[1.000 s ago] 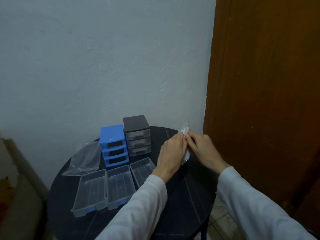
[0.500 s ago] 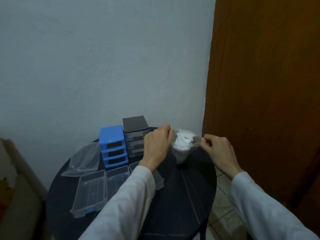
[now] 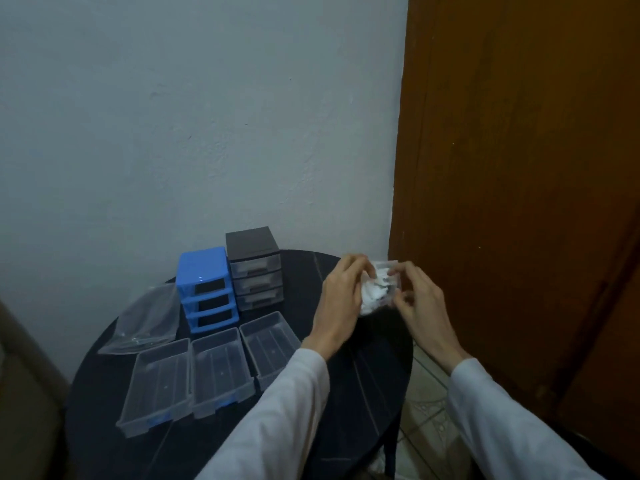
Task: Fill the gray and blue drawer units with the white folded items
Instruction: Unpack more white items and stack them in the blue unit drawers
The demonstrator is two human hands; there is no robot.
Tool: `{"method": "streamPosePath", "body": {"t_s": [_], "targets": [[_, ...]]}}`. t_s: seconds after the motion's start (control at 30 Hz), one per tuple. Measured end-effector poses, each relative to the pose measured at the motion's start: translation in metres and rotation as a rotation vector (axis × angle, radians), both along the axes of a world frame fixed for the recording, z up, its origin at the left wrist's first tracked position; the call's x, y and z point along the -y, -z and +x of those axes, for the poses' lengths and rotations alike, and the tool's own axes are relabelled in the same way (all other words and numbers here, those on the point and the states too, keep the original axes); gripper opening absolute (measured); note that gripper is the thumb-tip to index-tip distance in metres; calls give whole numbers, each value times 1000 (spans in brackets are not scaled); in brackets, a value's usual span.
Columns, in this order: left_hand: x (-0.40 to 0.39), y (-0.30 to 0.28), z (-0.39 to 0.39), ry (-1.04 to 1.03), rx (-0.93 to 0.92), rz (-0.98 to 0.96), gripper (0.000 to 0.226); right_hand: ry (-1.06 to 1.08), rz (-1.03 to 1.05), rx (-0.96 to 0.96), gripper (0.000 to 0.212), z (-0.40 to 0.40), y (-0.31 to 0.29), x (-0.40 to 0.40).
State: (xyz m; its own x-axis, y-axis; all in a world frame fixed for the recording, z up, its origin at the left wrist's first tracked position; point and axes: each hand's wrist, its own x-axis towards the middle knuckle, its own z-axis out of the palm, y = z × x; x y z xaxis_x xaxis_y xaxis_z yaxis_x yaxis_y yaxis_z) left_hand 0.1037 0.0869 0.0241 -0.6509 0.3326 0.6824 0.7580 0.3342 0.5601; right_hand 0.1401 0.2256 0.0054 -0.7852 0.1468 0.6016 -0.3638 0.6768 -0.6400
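Hands — left [image 3: 341,296] and right [image 3: 419,299] both pinch clear bag of white items [image 3: 375,289] | above table [image 3: 374,372]

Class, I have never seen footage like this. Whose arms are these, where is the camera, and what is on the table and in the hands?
No machine here: a person wears a camera on the head, looking down at their own arms. The left hand and right hand together grip a clear bag of white folded items above a round dark table. On the table stand a blue drawer unit with its slots empty and a gray drawer unit with its drawers in. Three clear drawers lie in front, and an empty-looking plastic bag lies to the left.
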Motion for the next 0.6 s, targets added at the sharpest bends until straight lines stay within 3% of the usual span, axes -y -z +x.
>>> {"method": "streamPosePath", "body": {"t_s": [0.1, 0.2, 0.6], "targets": [[-13, 12, 3, 65, 80, 23, 26, 10, -31, 30, 34, 2, 8, -2], [-22, 18, 6, 85, 121, 27, 22, 98, -43, 29, 28, 5, 12, -5], [-30, 35, -11, 148, 193, -210, 42, 340, 297, 202, 32, -9, 37, -18]]}}
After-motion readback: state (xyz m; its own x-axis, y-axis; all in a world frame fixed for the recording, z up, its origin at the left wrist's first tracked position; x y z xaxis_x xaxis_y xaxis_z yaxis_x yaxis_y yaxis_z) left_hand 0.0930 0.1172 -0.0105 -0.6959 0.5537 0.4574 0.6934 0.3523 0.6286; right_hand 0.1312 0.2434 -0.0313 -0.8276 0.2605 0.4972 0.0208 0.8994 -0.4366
